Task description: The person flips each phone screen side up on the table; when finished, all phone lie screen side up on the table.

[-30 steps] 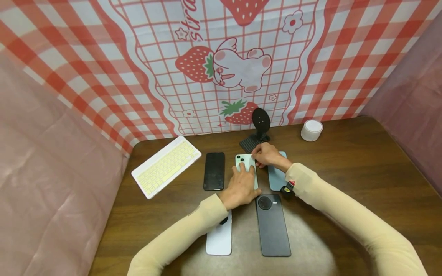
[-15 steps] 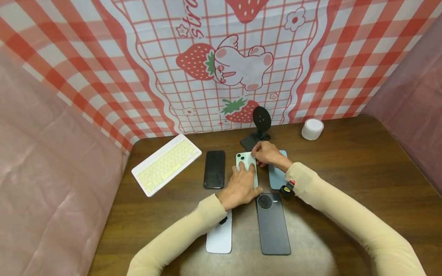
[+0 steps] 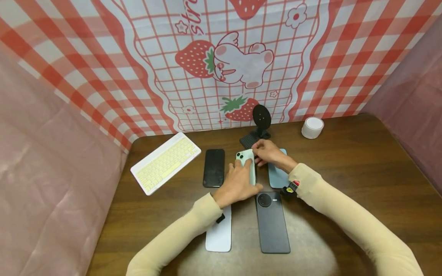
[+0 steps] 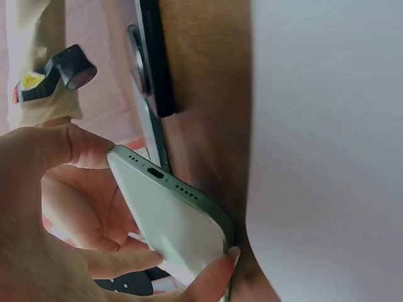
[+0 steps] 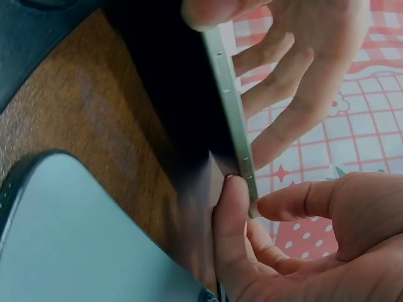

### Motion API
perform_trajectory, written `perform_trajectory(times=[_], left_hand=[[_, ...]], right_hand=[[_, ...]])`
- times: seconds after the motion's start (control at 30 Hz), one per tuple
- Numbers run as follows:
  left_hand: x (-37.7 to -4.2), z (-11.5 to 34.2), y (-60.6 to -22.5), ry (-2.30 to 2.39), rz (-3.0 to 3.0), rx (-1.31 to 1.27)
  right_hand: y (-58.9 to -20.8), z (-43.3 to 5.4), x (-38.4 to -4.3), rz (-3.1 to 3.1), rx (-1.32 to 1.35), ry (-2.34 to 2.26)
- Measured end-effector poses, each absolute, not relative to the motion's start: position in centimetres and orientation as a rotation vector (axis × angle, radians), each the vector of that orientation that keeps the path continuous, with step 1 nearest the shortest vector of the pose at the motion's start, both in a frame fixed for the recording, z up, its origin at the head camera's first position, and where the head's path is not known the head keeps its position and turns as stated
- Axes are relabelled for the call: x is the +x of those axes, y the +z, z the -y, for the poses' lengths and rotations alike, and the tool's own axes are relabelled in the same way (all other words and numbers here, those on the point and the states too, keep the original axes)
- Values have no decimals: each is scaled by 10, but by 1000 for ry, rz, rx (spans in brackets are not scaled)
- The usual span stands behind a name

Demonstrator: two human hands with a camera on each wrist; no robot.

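Note:
Both hands are on a mint-green phone [image 3: 248, 154], which tilts with its right edge raised off the table. My left hand [image 3: 238, 184] grips it from the near left, thumb at a bottom corner and fingers across the back and far edge. Its charging port shows in the left wrist view on the phone's end [image 4: 155, 172]. My right hand [image 3: 269, 152] pinches the upper right corner between thumb and index finger. The right wrist view shows the phone's side edge [image 5: 230, 94] and its dark screen facing the table. A light-blue phone [image 3: 277, 177] lies under the right wrist.
A black phone [image 3: 214, 168] lies left, a dark grey phone [image 3: 274, 226] nearer, and a white phone [image 3: 219, 240] beneath the left forearm. Behind stand a black phone stand [image 3: 261, 117] and a white roll [image 3: 312, 128]. A keyboard [image 3: 165, 163] sits at left.
The mint-green phone lay flat before; its right edge has come up. My left fingers have shifted slightly on its back. The right hand keeps its pinch at the corner.

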State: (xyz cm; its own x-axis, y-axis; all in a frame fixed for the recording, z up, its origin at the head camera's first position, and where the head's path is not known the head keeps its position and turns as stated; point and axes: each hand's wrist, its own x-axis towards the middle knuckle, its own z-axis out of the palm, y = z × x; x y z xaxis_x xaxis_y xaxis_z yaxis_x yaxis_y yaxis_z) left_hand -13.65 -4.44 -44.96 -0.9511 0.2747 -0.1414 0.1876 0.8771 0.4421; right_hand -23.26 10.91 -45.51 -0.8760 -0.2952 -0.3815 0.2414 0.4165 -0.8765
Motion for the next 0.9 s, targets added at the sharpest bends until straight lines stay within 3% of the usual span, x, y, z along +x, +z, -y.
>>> perform_trajectory(times=[0.9], left_hand=[[-145, 78, -442, 1100, -2685, 380]], right_hand=[[-462, -111, -223, -1911, -138, -1526]])
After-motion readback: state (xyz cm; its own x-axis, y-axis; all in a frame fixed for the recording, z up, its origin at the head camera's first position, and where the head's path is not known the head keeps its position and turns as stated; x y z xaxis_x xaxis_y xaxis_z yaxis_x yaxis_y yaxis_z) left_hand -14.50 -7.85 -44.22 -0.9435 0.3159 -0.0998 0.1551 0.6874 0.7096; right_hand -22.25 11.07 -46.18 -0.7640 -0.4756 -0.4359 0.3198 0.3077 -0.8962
